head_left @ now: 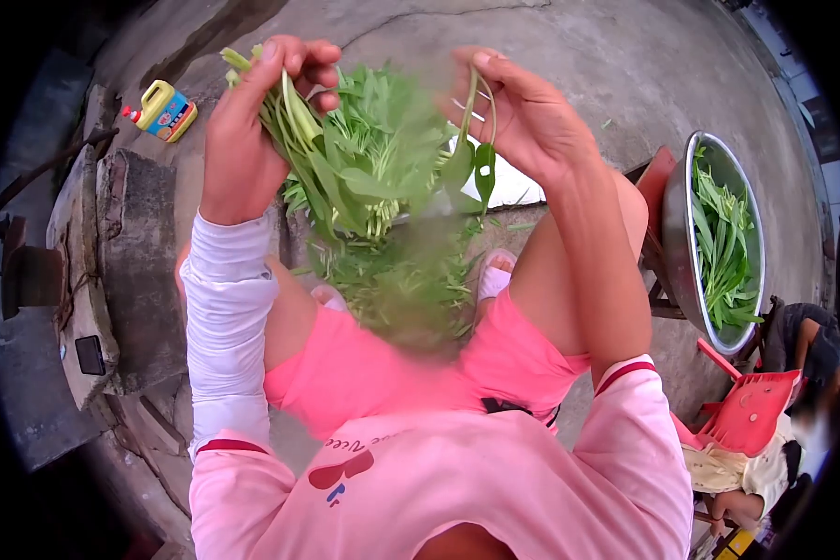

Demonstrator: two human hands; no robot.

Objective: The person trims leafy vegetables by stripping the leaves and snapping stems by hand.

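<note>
From where I stand, the heap of leafy greens [373, 107] on the ground in front of the seated person is the thing to steer by. Above its left side, the left hand [238, 140] has its thumb and fingers closed around a bunch of long-leaved stems [301, 140]. Above its right side, the right hand [543, 121] pinches a thin sprig [484, 173] between thumb and fingertip, the other fingers curled loosely.

The bunch looks light and soft, limp at the leaves and firmer along the pale stems. I'd guess it is a little slippery if damp, and the leaves would bruise or tear under a hard squeeze, so the stems near their butt ends seem the place to take hold. The sprig, finer, would want only a fingertip pinch.

The bunch's long axis slants: butt ends point up and leftward, away from the heap, and the leaves trail down and rightward over it. The sprig hangs nearly straight down, leaf lowest, beside the heap's right edge. Well to the right of the heap, a metal basin [679, 224] holds more greens; to its left stands a yellow jug [168, 114].
</note>
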